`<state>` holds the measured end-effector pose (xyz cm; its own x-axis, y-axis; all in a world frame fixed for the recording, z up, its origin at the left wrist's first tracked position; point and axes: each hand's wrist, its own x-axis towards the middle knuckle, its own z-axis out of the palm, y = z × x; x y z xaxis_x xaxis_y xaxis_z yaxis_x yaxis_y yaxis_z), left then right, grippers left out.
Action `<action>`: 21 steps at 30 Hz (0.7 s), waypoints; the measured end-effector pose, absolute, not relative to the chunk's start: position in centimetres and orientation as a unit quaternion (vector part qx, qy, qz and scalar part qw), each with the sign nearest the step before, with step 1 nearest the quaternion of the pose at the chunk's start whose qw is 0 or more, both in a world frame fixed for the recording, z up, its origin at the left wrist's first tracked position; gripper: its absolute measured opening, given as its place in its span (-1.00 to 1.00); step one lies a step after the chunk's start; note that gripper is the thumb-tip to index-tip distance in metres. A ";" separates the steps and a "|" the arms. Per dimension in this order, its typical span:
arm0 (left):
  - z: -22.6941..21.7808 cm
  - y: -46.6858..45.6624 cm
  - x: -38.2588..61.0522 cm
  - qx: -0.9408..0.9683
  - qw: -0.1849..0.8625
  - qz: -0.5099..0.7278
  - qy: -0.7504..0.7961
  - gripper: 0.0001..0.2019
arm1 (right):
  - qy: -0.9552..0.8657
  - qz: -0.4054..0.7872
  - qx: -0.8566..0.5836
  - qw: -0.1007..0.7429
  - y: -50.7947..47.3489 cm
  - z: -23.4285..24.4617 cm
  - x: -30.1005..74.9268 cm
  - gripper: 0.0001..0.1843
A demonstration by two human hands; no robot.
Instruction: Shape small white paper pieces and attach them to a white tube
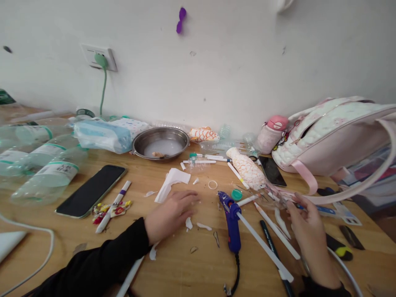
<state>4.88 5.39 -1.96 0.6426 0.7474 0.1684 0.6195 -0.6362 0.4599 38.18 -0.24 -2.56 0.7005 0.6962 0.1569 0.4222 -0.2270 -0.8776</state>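
My left hand lies on the wooden table, fingers loosely curled beside small white scraps, below a torn white paper. Whether it holds anything is unclear. My right hand is raised at the right, fingers bent around the clear plastic bottle piece that is joined to an orange-patterned fish shape. A blue glue gun lies between the hands with a white glue stick jutting from it.
A phone and a marker lie at the left, by several clear bottles. A metal bowl stands at the back. A pink bag, a second phone and pens crowd the right.
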 end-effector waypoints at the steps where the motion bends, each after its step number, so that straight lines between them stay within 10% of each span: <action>1: -2.0 5.7 4.4 0.883 0.169 0.175 0.402 -0.74 | -0.362 0.134 -0.773 0.503 -0.3 -2.5 38.1 -0.40; 10: -2.4 8.7 0.0 0.784 0.115 0.181 0.583 -0.66 | -0.351 0.091 -0.810 0.461 -1.2 -0.9 37.5 -0.59; 21: -2.2 9.3 0.0 0.677 0.329 0.274 0.598 -0.79 | -0.347 -0.007 -0.772 0.532 -3.3 1.6 36.6 -0.64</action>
<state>-0.01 9.28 -2.16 0.1342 0.9907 -0.0217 0.6297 -0.0684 0.7738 36.60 -3.27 1.64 0.7594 0.5284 0.3796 0.5427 -0.1927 -0.8175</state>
